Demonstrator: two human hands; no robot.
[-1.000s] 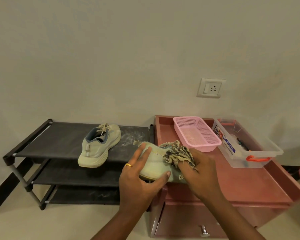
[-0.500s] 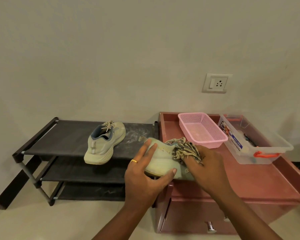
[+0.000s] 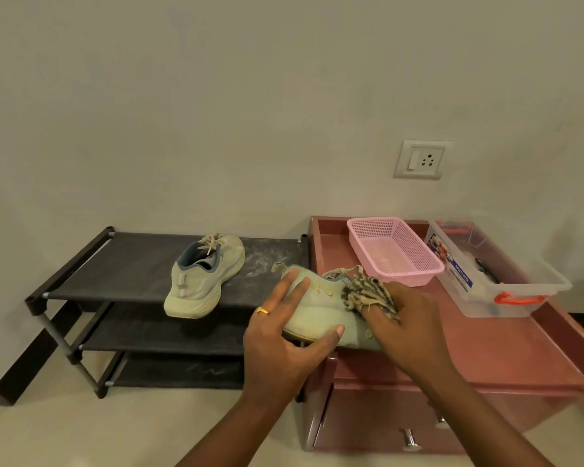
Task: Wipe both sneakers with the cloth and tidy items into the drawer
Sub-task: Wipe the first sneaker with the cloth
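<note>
My left hand (image 3: 279, 352) wears one gold ring (image 3: 263, 311), a narrow band with a small raised top, low on the ring finger close to the knuckle. The thumbnail (image 3: 340, 330) on that hand is short, pale and trimmed straight. My right hand (image 3: 410, 326) is bare. My left forearm (image 3: 236, 429) and right forearm (image 3: 479, 416) are bare too, slim and uncovered all the way down to the bottom edge of the view.

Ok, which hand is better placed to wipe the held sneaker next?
Right hand: it grips the cloth against the sneaker. The left hand holds that sneaker steady, so it is occupied.
</note>
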